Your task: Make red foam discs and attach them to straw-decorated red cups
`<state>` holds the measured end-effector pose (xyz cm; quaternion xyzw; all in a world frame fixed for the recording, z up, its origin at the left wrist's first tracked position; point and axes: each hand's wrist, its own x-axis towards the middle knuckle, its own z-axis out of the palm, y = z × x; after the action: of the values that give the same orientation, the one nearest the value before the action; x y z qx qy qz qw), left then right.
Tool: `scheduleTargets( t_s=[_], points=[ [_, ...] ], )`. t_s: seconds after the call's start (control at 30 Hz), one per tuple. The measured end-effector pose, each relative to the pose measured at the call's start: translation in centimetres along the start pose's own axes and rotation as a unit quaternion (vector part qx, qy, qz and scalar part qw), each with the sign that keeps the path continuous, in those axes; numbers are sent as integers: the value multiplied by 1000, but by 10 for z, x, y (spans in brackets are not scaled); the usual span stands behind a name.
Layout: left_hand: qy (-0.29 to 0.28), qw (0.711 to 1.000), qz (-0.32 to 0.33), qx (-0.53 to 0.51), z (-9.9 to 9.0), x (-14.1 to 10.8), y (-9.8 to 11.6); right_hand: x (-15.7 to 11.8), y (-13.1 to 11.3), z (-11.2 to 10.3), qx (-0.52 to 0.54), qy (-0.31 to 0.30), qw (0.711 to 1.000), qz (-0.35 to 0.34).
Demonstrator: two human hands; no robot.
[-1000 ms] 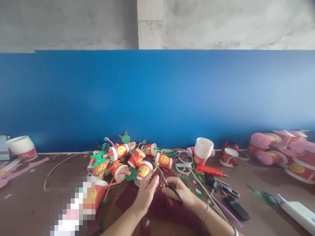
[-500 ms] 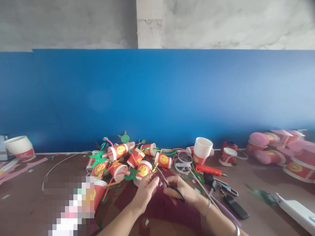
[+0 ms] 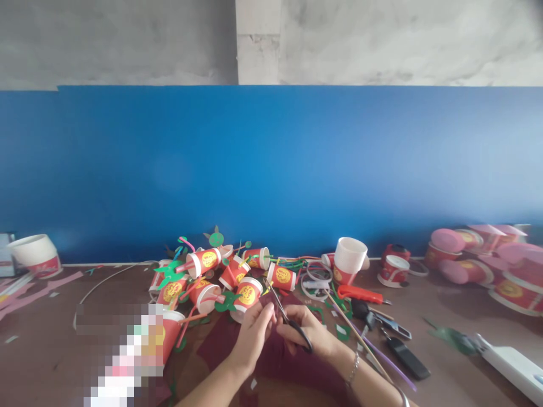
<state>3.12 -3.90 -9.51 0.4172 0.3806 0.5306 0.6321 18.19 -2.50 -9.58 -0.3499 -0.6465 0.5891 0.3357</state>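
Black-handled scissors (image 3: pixel 299 332) are gripped in my right hand (image 3: pixel 311 333), their blades pointing up and to the left. My left hand (image 3: pixel 253 334) pinches a piece of dark maroon paper (image 3: pixel 278 301) right beside the blades. Whether the blades are closed on the paper is hard to make out. Below both hands, larger maroon sheets (image 3: pixel 292 370) lie on the brown table. Just beyond my fingers sit red paper cups with yellow labels, among them a cup on its side (image 3: pixel 281 276) and another cup (image 3: pixel 247 297) beside green paper cutouts.
A white cup (image 3: pixel 350 255) stands behind my right hand, near an orange-red glue gun or cutter-like tool (image 3: pixel 360 293). Keys with a black fob (image 3: pixel 406 356), a purple strip and a white tool (image 3: pixel 511 362) lie to the right. Pink-topped cups (image 3: pixel 449 249) fill the far right. A blue panel (image 3: pixel 271 169) rises behind.
My right hand and the scissors have shifted slightly left, closer to my left hand. The left hand still pinches the maroon paper, with its fingers slightly changed.
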Motion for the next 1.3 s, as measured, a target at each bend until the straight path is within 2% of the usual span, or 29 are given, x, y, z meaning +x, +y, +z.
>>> scheduleTargets(
  t_s=[0.53, 0.97, 1.17, 1.3],
  points=[
    [2, 1000, -5, 24, 1, 0, 4, 1, 3, -2, 6, 0, 1000, 5],
    [-67, 998, 0, 15, -9, 6, -1, -3, -7, -8, -24, -31, 999, 23],
    [-64, 998, -7, 2, -9, 7, -2, -3, -6, -8, -23, -31, 999, 23],
    [-13, 1000, 0, 12, -6, 7, -5, 0, -2, -6, -6, -14, 1000, 22]
  ],
)
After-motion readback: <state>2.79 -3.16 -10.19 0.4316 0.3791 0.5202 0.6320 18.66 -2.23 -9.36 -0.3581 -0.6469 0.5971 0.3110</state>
